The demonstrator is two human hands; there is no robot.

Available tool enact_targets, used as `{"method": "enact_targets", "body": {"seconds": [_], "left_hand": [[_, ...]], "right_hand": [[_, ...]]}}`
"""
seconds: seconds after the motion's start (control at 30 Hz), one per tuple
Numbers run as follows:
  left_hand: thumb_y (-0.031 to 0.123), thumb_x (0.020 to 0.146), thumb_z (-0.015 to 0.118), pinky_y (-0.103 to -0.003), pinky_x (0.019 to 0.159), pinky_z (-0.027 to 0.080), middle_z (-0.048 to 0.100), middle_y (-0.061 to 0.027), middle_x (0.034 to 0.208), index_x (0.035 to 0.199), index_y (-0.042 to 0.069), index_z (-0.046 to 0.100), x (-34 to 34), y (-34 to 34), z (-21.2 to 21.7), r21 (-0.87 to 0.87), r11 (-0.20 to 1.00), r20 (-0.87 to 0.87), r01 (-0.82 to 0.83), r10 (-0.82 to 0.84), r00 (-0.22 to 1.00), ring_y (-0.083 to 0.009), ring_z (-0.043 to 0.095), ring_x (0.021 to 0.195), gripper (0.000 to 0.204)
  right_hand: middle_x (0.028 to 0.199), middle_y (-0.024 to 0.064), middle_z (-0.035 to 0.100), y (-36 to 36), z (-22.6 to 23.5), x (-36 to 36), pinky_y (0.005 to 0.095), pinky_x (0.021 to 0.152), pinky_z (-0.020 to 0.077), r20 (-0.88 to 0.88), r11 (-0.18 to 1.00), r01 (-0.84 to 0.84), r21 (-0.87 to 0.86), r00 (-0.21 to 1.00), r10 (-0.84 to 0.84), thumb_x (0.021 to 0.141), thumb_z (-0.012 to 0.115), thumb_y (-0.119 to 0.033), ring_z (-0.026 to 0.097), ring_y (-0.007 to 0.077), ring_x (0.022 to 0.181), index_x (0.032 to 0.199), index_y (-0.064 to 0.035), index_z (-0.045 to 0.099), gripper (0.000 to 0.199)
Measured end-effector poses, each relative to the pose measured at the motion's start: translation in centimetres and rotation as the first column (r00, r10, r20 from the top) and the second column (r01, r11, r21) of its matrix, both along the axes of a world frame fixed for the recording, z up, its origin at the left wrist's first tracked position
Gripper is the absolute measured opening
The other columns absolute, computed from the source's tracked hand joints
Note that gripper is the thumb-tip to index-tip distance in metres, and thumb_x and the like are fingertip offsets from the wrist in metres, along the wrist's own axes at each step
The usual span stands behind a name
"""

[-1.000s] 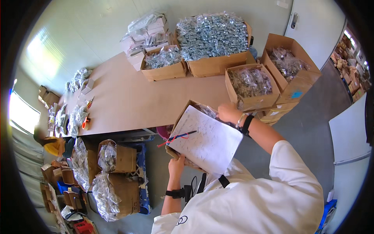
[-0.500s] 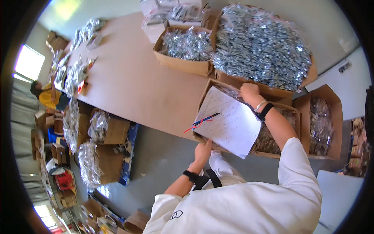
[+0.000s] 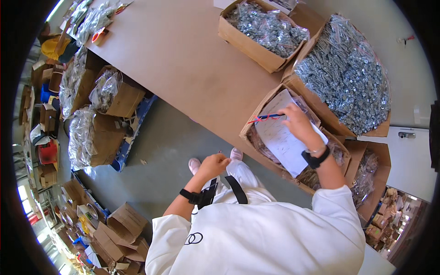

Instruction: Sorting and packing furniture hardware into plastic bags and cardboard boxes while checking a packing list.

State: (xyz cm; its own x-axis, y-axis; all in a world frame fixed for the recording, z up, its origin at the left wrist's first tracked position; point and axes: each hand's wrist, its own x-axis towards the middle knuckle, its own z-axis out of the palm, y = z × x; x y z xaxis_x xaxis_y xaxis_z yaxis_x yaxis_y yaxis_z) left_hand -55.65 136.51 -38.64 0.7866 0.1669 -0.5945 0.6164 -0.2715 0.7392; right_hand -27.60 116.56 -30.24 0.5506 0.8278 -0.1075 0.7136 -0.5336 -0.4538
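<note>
Right hand [image 3: 297, 123] at end of blue pen [image 3: 271, 116], over paper [image 3: 285, 145] atop box [image 3: 245, 133]; grip unclear. Left hand [image 3: 214, 166] curled near lap; closure unclear.

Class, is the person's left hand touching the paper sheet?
No, the left hand is near the white trousers, clearly apart from the paper sheet.
</note>
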Motion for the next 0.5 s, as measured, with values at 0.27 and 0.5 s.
{"method": "enact_targets", "body": {"seconds": [0.27, 0.5], "left_hand": [[0.028, 0.089, 0.057, -0.035, 0.069, 0.05, 0.067, -0.0153, 0.077, 0.092, 0.0, 0.064, -12.7, 10.2, -2.1, 0.008, 0.996, 0.045, -0.089, 0.089, 0.995, -0.0275, 0.066, 0.074, 0.029], [0.024, 0.088, 0.063, -0.031, 0.07, 0.05, 0.067, -0.0108, 0.083, 0.103, 0.0, 0.063, -17.2, 20.4, -1.8, -0.043, 0.991, 0.183, -0.129, 0.134, 0.974, -0.0188, 0.063, 0.075, 0.028]], "right_hand": [[0.092, 0.0117, 0.054, 8.6, -5.0, -6.2, 0.0431, 0.08, 0.0454, 0.279, 0.998, 0.062, -0.005, 0.958, -0.059, 0.07, 0.061, 0.004, 0.053, 0.0328, 0.096, 0.086, -0.0061, 0.058, 0.02], [0.092, 0.0133, 0.062, 17.5, -0.1, -11.1, 0.0336, 0.069, 0.049, 0.203, 0.922, 0.236, 0.306, 0.93, -0.306, 0.077, 0.063, 0.004, 0.062, 0.0289, 0.08, 0.098, -0.0018, 0.062, 0.021]]}}
